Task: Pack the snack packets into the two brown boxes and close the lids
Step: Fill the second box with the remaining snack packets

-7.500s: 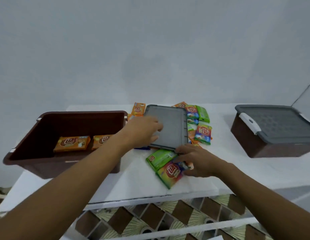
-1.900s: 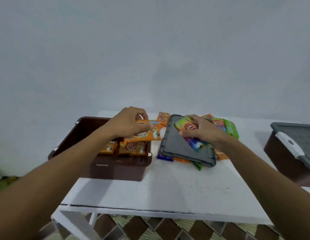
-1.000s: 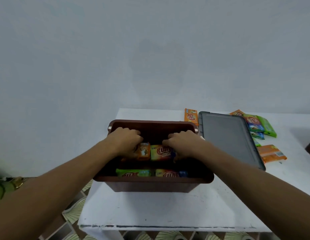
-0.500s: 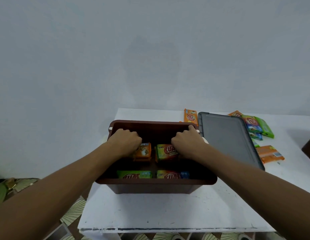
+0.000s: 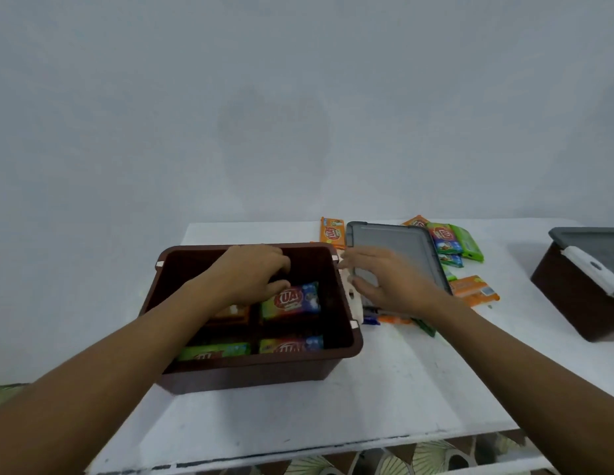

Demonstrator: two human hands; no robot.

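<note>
**Scatter risk at the lid**

The left hand [image 5: 254, 273] is seen inside the open brown box [image 5: 247, 376], fingers curled beside a multicolour packet [image 5: 292, 299] — grip unconfirmed. The right hand [image 5: 389, 286], fingers spread, is held over the grey lid [image 5: 398, 243] at the box's 3 o'clock. That lid rests on loose packets [image 5: 473, 290]; lifting may scatter them. Packet long axis: 9-to-3, lying flat. Lid: 12-to-6 — a quarter turn is judged needed.

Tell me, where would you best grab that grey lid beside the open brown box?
Probably by its two long edges, coming from above at the near end. The grey lid lies roughly flat with a raised rim all round, and its near end rests on snack packets, leaving room for fingertips. The right hand hovers open over its near-left corner.
</note>
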